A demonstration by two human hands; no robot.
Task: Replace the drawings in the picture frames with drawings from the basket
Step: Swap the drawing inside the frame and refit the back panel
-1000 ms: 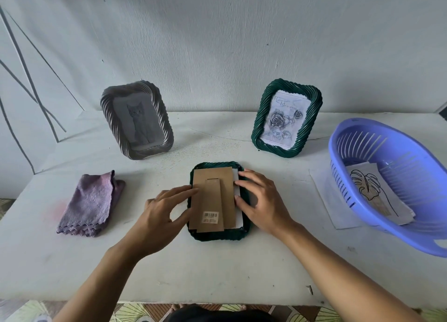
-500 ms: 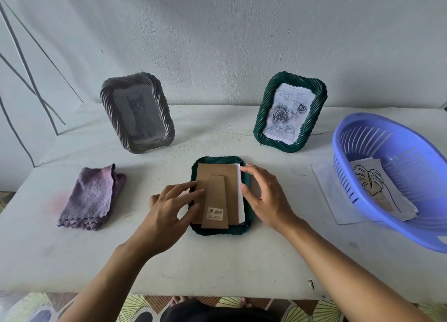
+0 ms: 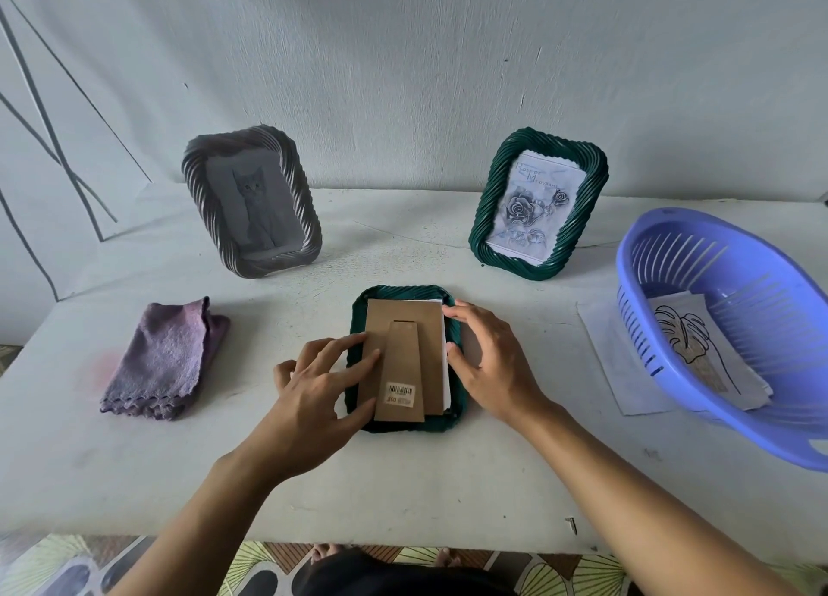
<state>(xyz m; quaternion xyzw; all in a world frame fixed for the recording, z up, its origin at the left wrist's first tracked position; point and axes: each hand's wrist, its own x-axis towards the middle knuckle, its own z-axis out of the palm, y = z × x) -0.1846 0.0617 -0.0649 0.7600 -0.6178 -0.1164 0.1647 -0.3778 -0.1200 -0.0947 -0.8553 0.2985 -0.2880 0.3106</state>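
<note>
A green woven frame [image 3: 459, 412] lies face down in the middle of the table. Its brown cardboard backing [image 3: 430, 335] with a stand sits on top, and a white sheet's edge [image 3: 446, 362] shows along the backing's right side. My left hand [image 3: 313, 385] rests fingers spread on the backing's left edge. My right hand [image 3: 493, 362] touches the frame's right side, fingers apart. A grey frame with a cat drawing [image 3: 251, 201] and a green frame with a rose drawing [image 3: 537, 201] stand at the back. The purple basket [image 3: 672, 246] at right holds a leaf drawing [image 3: 690, 340].
A folded purple cloth [image 3: 166, 358] lies at the left. A white sheet [image 3: 609, 358] lies flat under the basket's left side. The wall stands right behind the table; its front edge is close to my body.
The view has tilted and shifted slightly. Both hands stay at the face-down frame; the backing has slid a little to the left, showing more of the white sheet's right edge.
</note>
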